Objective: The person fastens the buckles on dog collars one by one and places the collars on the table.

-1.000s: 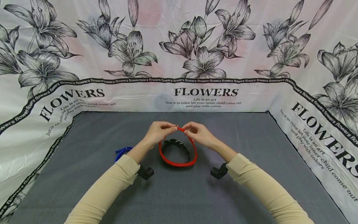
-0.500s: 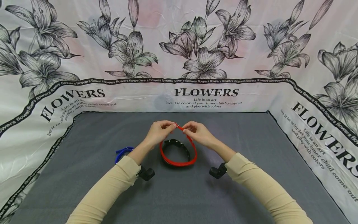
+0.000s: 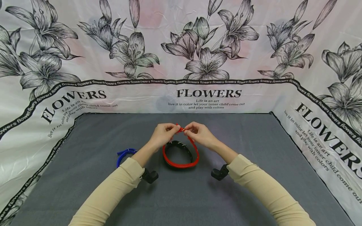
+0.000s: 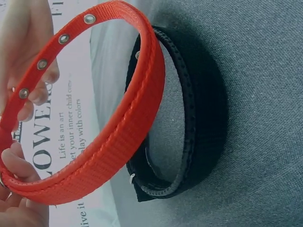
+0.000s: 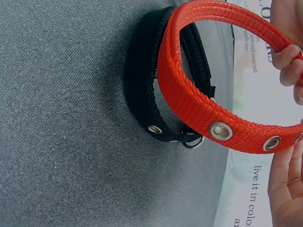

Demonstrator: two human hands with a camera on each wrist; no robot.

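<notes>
Both hands hold a red webbing collar (image 3: 181, 165) with metal eyelets, as a loop above the table. The left hand (image 3: 162, 135) pinches it at the top left, thumb against the fingertips. Opposite, the right hand (image 3: 200, 135) pinches the strap, its fingertips close to the left ones. A small metal glint shows between the two hands; the buckle is mostly hidden by fingers. Eyelets (image 5: 221, 131) run along the strap toward the right hand in the right wrist view. Behind and below the red loop a black collar (image 4: 208, 109) stands on the table, fastened in a ring.
A blue collar (image 3: 121, 155) lies on the grey cloth (image 3: 183, 201) to the left, partly covered by the left forearm. White flower-printed fabric (image 3: 147, 97) walls the back and sides of the table. A black camera mount (image 3: 150, 176) sits at each wrist.
The left hand has shifted slightly right, and the red loop looks a little narrower. The metal glint has gone from the left fingertips to beside the right ones.
</notes>
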